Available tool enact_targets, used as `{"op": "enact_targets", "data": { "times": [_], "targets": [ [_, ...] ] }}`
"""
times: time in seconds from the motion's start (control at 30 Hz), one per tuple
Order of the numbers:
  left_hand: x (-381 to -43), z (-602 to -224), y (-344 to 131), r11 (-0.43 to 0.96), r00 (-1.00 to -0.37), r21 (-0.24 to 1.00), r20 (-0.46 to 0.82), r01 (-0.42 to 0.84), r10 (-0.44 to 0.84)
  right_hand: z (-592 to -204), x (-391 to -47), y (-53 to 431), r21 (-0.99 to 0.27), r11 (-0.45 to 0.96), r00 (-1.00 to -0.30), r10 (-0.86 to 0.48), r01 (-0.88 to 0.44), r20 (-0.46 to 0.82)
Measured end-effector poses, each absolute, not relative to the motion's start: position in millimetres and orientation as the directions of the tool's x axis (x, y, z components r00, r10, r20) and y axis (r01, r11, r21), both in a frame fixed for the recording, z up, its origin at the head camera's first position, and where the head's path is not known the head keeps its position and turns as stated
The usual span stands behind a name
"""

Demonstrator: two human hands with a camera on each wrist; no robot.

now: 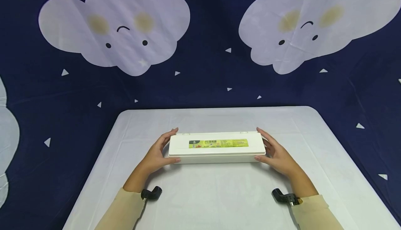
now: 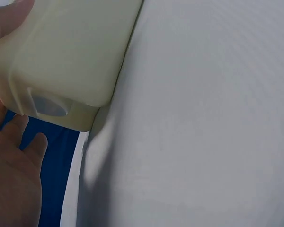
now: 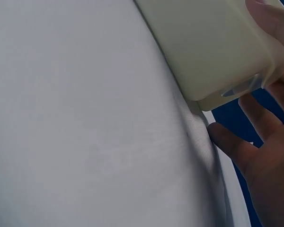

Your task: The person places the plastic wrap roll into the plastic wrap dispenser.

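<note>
A long white cling film box (image 1: 216, 159) lies across the white table with its lid down. On its lid is a yellow-green label (image 1: 218, 143) with printed characters. My left hand (image 1: 154, 157) grips the box's left end, thumb on the front and fingers round toward the back. At the opposite end my right hand (image 1: 281, 157) holds it the same way. In both wrist views the near ends of the box (image 2: 71, 61) show a small clear window (image 3: 241, 86), and some fingers stand off the end wall. What is inside the box is hidden.
The table (image 1: 216, 198) has a white cover and rounded far corners. Behind it hangs a dark blue cloth (image 1: 206, 90) with clouds and small white triangles. Black wrist cameras (image 1: 151, 193) sit at the cuffs of the beige sleeves (image 1: 122, 209).
</note>
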State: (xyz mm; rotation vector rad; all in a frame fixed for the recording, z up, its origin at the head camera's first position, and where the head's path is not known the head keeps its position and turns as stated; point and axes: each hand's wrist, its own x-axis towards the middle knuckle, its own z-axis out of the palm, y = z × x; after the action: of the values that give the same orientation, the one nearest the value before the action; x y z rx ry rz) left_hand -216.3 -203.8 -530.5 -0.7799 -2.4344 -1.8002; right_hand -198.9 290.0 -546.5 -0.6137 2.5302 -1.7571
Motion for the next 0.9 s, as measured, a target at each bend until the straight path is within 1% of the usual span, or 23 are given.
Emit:
{"op": "enact_targets", "data": {
  "times": [0.27,0.53,0.8,0.9],
  "targets": [
    [-218.4,-536.3,-203.8,0.232,-0.885,0.893,0.288,0.386,0.366,-543.4,-201.2,292.0,-0.887,0.366,-0.933,-0.321,-0.281,0.164],
    [-221.2,-537.4,-202.4,0.256,-0.899,0.892,0.280,0.373,0.335,-542.1,-203.3,292.6,-0.878,0.406,-0.948,-0.286,-0.254,0.142],
    [-222.2,-532.4,-203.9,0.354,-0.902,0.852,0.271,0.387,0.335,-535.3,-203.8,292.2,-0.891,0.404,-0.955,-0.282,-0.205,0.092],
    [-223.1,-530.7,-204.2,0.360,-0.901,0.851,0.255,0.381,0.351,-534.5,-203.1,293.1,-0.888,0.415,-0.958,-0.274,-0.196,0.083]
  ]
}}
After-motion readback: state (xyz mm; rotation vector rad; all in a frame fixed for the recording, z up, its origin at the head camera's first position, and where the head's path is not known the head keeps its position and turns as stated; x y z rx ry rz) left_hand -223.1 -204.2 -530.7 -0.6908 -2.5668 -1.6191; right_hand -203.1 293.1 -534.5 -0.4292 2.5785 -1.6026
